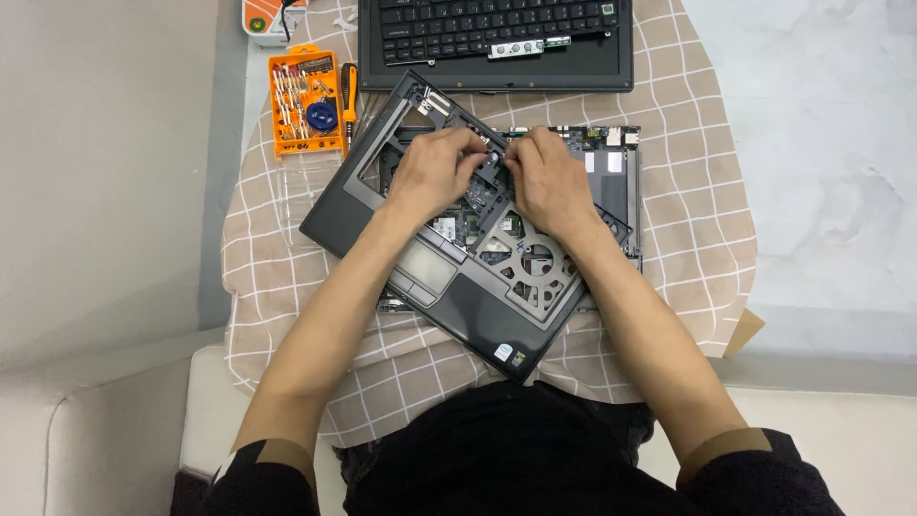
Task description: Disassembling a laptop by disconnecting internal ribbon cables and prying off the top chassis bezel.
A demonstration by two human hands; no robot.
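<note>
Dark grey plastic is making up the laptop palmrest frame (435, 277), which is lying turned at an angle across the laptop base (611, 182) in the middle of the checked cloth (697, 239). Through the frame's large opening the circuit board (497, 225) and a round fan grille (537, 260) are showing. Both hands are working close together at the upper middle of the frame. The left hand (430, 172) is resting on the frame with its fingers curled down toward a small part near the board; the right hand (549, 182) is lying just beside it, its fingertips meeting the same spot. Whether either hand is actually pinching something there cannot be told, since the fingers are hiding it. The touchpad (425, 266) is sitting just below the left wrist.

Farther out, a detached black keyboard tray (497, 43) is lying at the top edge of the cloth, with a narrow green strip board (528, 46) resting on it. To the left of it an orange screwdriver bit set (306, 103) is standing open, and an orange-handled screwdriver (349, 100) is lying just beside it. The cloth is covering a small white table (821, 143), and the person's dark sleeves are showing at the bottom.
</note>
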